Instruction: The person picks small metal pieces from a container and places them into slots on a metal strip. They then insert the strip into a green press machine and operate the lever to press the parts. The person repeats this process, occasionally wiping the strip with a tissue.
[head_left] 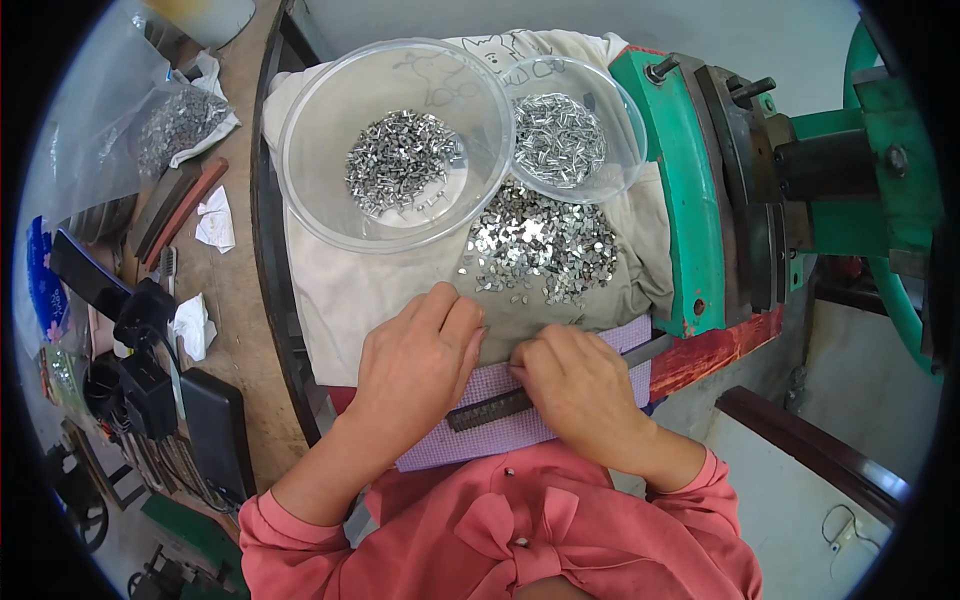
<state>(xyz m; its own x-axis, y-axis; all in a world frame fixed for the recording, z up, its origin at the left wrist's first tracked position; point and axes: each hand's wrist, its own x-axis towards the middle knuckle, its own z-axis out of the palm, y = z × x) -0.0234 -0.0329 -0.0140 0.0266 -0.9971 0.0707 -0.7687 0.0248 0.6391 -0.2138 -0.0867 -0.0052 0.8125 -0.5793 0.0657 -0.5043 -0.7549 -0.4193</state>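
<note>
My left hand point(425, 345) is closed, fingertips pressed together over the cloth; anything inside them is hidden. Fingers curled, my right hand point(580, 378) lies across a long dark metal bar point(487, 412) with a row of notches at its left end. What its fingertips pinch, if anything, does not show. The bar lies on a purple textured mat point(520, 432). Just beyond both hands spreads a pile of small shiny flat metal pieces point(545, 245) on a beige cloth point(335, 300).
Behind are a large clear plastic tub point(300, 205) of small metal pieces and a smaller clear bowl point(632, 150) of short metal pins. A green machine point(695, 220) stands at right. On the left, a wooden bench point(240, 300) carries tissues, a brush and a black stand.
</note>
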